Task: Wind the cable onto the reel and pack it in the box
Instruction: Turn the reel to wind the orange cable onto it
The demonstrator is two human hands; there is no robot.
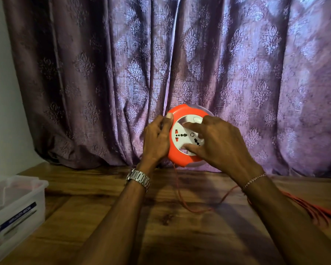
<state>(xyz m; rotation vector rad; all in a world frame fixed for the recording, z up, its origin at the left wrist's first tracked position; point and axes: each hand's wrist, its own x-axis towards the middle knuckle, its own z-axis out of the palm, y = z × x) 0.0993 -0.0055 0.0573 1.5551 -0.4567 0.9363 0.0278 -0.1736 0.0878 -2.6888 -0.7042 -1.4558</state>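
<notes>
- The left hand [157,139] wraps the orange rim of the reel [182,157], fingers curled round its edge, thumb on the front face, holding it upright above the surface [107,217].
- The right hand [221,143] lies on the reel's white socket face, fingers spread and pressing it, likely to turn it.
- From the reel's lower edge the red cable [182,199] drops to the surface and trails off to the reel's right, where loose loops lie bunched.
- The clear plastic box [17,199] sits well to the reel's lower left, open.
- Risk: those bunched loops may snag or knot as they feed in, jamming the winding.
- Risk: fingers pressing a smooth face could slip, letting slack cable spill back out.
</notes>
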